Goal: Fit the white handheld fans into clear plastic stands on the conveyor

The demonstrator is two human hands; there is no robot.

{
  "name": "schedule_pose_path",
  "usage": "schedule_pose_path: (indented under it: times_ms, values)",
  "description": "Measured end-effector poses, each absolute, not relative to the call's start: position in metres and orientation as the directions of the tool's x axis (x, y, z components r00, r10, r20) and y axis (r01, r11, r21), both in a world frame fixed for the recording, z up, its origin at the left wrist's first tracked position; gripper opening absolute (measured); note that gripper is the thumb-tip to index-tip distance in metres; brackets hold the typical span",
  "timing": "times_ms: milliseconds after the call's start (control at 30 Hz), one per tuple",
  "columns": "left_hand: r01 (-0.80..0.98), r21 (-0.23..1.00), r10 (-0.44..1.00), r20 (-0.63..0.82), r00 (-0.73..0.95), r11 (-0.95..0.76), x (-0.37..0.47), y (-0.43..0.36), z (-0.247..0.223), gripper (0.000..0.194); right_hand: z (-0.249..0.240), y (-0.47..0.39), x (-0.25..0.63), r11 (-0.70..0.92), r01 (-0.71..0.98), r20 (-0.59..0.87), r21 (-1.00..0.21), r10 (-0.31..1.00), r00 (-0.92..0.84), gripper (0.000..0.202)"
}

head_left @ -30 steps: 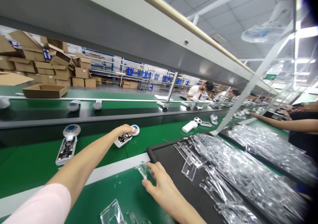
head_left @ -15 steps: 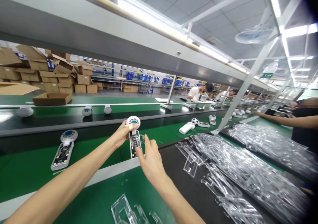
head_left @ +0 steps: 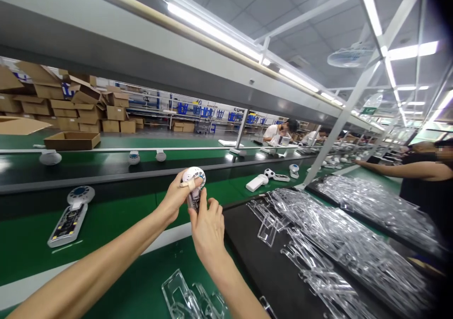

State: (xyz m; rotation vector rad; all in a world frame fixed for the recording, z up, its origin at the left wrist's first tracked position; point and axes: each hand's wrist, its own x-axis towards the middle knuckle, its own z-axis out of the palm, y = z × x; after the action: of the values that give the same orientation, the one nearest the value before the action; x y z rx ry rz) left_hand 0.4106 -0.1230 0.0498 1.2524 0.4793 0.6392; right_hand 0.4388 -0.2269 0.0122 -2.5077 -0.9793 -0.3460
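Observation:
My left hand (head_left: 177, 195) is closed around the neck of a white round-headed device (head_left: 197, 173), its thumb on the disc's face. The disc has dark slots around a blue centre. Below it, the handle shows an exposed circuit board, now mostly covered by my right hand (head_left: 208, 222). The thumb and fingers of that hand close on the handle's sides. Whether a clear piece lies under them is hidden. A similar device (head_left: 69, 222) with its circuit board bare lies on the green belt (head_left: 123, 210) to the left. Clear plastic frames (head_left: 177, 293) lie near me on the green surface.
A black tray (head_left: 244, 243) and heaps of clear plastic parts (head_left: 339, 220) fill the right. Farther along the belt lie a white device (head_left: 256, 182) and a football-patterned piece (head_left: 269, 173). A slanted white post (head_left: 327, 135) rises there. A co-worker's arm (head_left: 385, 169) reaches in at right.
My right hand has closed in on the handle, covering more of the circuit board. The held device has tilted and moved slightly right. The similar device on the belt has shifted left in view.

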Motion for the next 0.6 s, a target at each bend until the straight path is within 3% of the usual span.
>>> schedule_pose_path:
  times_ms: [167, 300, 433, 500, 600]
  values:
    - [-0.208, 0.857, 0.664, -0.188, 0.724, 0.471, 0.412, -0.124, 0.05, 0.033, 0.013, -0.24, 0.442, -0.645, 0.675, 0.22, -0.359, 0.644, 0.733, 0.058]
    - [-0.287, 0.82, 0.619, -0.1, 0.779, 0.494, 0.411, -0.133, 0.04, 0.039, 0.017, -0.251, 0.448, -0.555, 0.743, 0.315, -0.374, 0.677, 0.665, 0.058]
    - [-0.133, 0.867, 0.469, -0.126, 0.874, 0.481, 0.405, -0.146, 0.03, 0.048, 0.015, -0.259, 0.448, -0.491, 0.78, 0.397, -0.389, 0.674, 0.623, 0.053]
    - [-0.101, 0.886, 0.513, -0.166, 0.842, 0.452, 0.402, -0.151, 0.03, 0.052, 0.015, -0.26, 0.451, -0.436, 0.742, 0.428, -0.51, 0.619, 0.658, 0.047]
    - [-0.184, 0.896, 0.623, -0.122, 0.773, 0.404, 0.402, -0.158, 0.037, 0.057, 0.017, -0.258, 0.463, -0.359, 0.547, 0.392, -0.756, 0.421, 0.818, 0.04]
